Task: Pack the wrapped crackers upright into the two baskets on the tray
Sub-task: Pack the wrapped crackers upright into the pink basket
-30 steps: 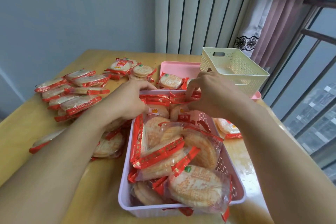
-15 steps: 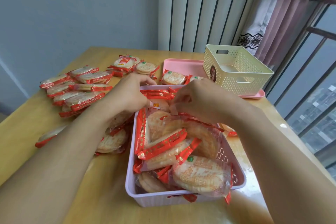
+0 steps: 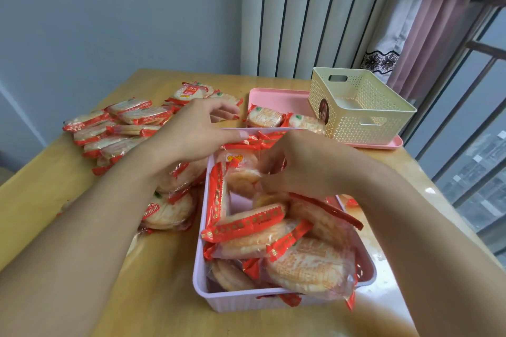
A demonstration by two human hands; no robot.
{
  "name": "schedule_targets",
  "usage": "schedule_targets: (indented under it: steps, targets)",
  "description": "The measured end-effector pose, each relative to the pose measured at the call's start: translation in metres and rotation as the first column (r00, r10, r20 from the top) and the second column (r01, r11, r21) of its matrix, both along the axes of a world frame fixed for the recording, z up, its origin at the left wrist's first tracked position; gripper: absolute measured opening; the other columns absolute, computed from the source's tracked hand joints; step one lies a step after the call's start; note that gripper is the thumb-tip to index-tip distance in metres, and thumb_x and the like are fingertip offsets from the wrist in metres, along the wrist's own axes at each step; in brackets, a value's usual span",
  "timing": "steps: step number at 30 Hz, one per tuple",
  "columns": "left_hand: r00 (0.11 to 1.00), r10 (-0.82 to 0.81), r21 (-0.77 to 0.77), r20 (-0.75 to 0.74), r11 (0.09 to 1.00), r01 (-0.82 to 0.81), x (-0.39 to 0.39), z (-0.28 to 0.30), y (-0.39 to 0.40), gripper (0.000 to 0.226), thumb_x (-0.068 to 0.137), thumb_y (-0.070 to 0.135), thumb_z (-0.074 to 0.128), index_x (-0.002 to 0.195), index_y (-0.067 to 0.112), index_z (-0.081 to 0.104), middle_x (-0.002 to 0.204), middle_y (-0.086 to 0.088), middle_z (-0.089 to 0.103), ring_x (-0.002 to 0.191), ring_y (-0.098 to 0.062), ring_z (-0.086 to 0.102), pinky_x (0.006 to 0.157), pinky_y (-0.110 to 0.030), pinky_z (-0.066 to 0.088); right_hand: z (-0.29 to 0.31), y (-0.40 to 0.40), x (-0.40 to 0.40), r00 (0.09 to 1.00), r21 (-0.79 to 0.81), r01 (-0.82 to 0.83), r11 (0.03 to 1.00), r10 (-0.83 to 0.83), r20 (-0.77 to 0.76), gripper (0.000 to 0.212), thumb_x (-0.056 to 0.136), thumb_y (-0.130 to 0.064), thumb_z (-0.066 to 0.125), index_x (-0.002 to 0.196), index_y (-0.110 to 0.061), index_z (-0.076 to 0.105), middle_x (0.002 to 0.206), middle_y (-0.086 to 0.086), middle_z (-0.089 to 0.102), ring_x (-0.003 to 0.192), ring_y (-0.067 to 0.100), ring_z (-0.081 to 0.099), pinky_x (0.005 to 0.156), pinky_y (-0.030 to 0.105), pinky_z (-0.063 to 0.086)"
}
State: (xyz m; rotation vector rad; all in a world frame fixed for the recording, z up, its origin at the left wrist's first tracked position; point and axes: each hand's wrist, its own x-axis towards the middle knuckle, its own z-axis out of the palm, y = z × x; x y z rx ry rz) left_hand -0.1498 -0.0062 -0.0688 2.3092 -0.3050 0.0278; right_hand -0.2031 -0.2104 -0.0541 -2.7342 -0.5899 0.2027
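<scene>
The wrapped crackers (image 3: 273, 230) are heaped in the lilac basket (image 3: 241, 301) at the near middle of the desk (image 3: 68, 186), some stood on edge along its left wall, others tipped flat toward the near rim. One packet at the far end of that heap is pinched by the right hand (image 3: 295, 164), fingers curled down onto its wrapper. The left hand (image 3: 197, 131) is held over the basket's far left corner, fingers spread and relaxed, nothing gripped; whether the rim is touched cannot be told. A loose pile of packets (image 3: 117, 128) is spread along the desk's left side, with more stacked just beside the lilac basket's left wall. At the far right of the desk a pink tray (image 3: 276, 96) is seen, with the cream basket (image 3: 361, 107) set on its right end and two packets (image 3: 264, 117) lying flat on the tray beside it. Behind the desk, a white ribbed panel (image 3: 301, 8) and a pink curtain (image 3: 438, 22) are visible.
</scene>
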Motion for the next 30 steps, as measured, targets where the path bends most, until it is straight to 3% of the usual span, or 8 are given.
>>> schedule_targets:
  steps: [4, 8, 11, 15, 19, 21, 25, 30]
  targets:
    - [0.999, -0.033, -0.063, 0.034, 0.997, 0.035, -0.007, 0.009, 0.003, 0.050, 0.076, 0.043, 0.084, 0.121, 0.033, 0.067, 0.101, 0.012, 0.075, 0.103, -0.005, 0.068, 0.099, -0.036, 0.052, 0.018, -0.010, -0.006, 0.999, 0.181, 0.011, 0.983, -0.018, 0.042, 0.015, 0.073, -0.041, 0.085, 0.087, -0.038, 0.080, 0.072, -0.026, 0.071, 0.068, -0.004, 0.066, 0.060, 0.016, 0.048]
    - [0.999, -0.028, -0.113, 0.046, 0.993, 0.033, -0.016, 0.021, -0.001, 0.029, 0.086, 0.052, 0.069, 0.105, 0.031, 0.074, 0.083, 0.011, 0.077, 0.083, 0.001, 0.070, 0.084, -0.023, 0.050, 0.034, -0.023, -0.009, 0.987, 0.373, -0.040, 0.927, -0.022, 0.159, 0.019, 0.072, -0.033, 0.089, 0.089, -0.035, 0.081, 0.079, -0.019, 0.073, 0.067, 0.001, 0.065, 0.060, 0.017, 0.049]
    - [0.996, -0.084, -0.166, -0.043, 0.983, 0.075, -0.023, 0.025, -0.006, 0.042, 0.087, 0.062, 0.054, 0.090, 0.026, 0.077, 0.066, 0.016, 0.072, 0.062, 0.006, 0.064, 0.069, -0.023, 0.046, 0.036, -0.029, -0.007, 0.928, 0.390, -0.133, 0.911, -0.023, 0.372, 0.024, 0.072, -0.026, 0.090, 0.091, -0.036, 0.081, 0.091, -0.015, 0.071, 0.080, 0.008, 0.066, 0.070, 0.020, 0.048]
    - [0.984, -0.179, -0.468, -0.018, 0.871, 0.150, -0.022, 0.023, -0.009, 0.034, 0.077, 0.038, 0.073, 0.106, 0.018, 0.073, 0.081, 0.002, 0.078, 0.077, -0.009, 0.073, 0.069, -0.020, 0.056, 0.034, -0.030, -0.001, 0.909, 0.323, -0.159, 0.933, 0.011, 0.417, 0.025, 0.071, -0.022, 0.091, 0.090, -0.034, 0.081, 0.097, -0.014, 0.069, 0.089, 0.006, 0.064, 0.075, 0.020, 0.048]
    - [0.987, -0.075, -0.362, 0.140, 0.924, 0.122, -0.018, 0.021, -0.006, 0.032, 0.073, 0.035, 0.083, 0.101, 0.020, 0.073, 0.083, 0.007, 0.078, 0.082, -0.009, 0.074, 0.083, -0.031, 0.061, 0.030, -0.030, 0.003, 0.912, 0.348, -0.055, 0.936, -0.095, 0.400, 0.018, 0.072, -0.031, 0.089, 0.085, -0.034, 0.077, 0.085, -0.016, 0.067, 0.080, -0.001, 0.061, 0.066, 0.013, 0.045]
    - [0.990, -0.084, -0.374, 0.116, 0.920, 0.122, -0.018, 0.020, -0.006, 0.028, 0.074, 0.033, 0.083, 0.096, 0.018, 0.073, 0.087, 0.002, 0.079, 0.086, -0.015, 0.076, 0.086, -0.040, 0.061, 0.029, -0.030, 0.005, 0.888, 0.436, 0.017, 0.900, -0.214, 0.408, 0.027, 0.070, -0.041, 0.089, 0.087, -0.031, 0.070, 0.081, -0.014, 0.066, 0.074, 0.003, 0.063, 0.063, 0.019, 0.048]
    - [0.980, -0.117, -0.405, 0.163, 0.898, 0.175, -0.019, 0.019, -0.011, 0.029, 0.070, 0.033, 0.081, 0.093, 0.020, 0.069, 0.087, 0.002, 0.078, 0.082, -0.011, 0.074, 0.080, -0.036, 0.061, 0.024, -0.028, 0.007, 0.945, 0.436, 0.118, 0.892, -0.236, 0.226, 0.036, 0.071, -0.046, 0.087, 0.087, -0.029, 0.059, 0.085, -0.011, 0.071, 0.069, 0.007, 0.067, 0.063, 0.030, 0.053]
    - [0.974, -0.224, 0.021, 0.034, 0.974, 0.223, -0.020, 0.016, -0.004, 0.056, 0.076, 0.034, 0.087, 0.123, 0.045, 0.058, 0.118, 0.016, 0.070, 0.115, -0.003, 0.063, 0.104, -0.039, 0.050, 0.019, -0.023, 0.008, 0.942, 0.328, 0.105, 0.939, -0.199, 0.269, 0.021, 0.077, -0.027, 0.087, 0.082, -0.030, 0.067, 0.072, -0.018, 0.067, 0.066, -0.003, 0.061, 0.059, 0.012, 0.041]
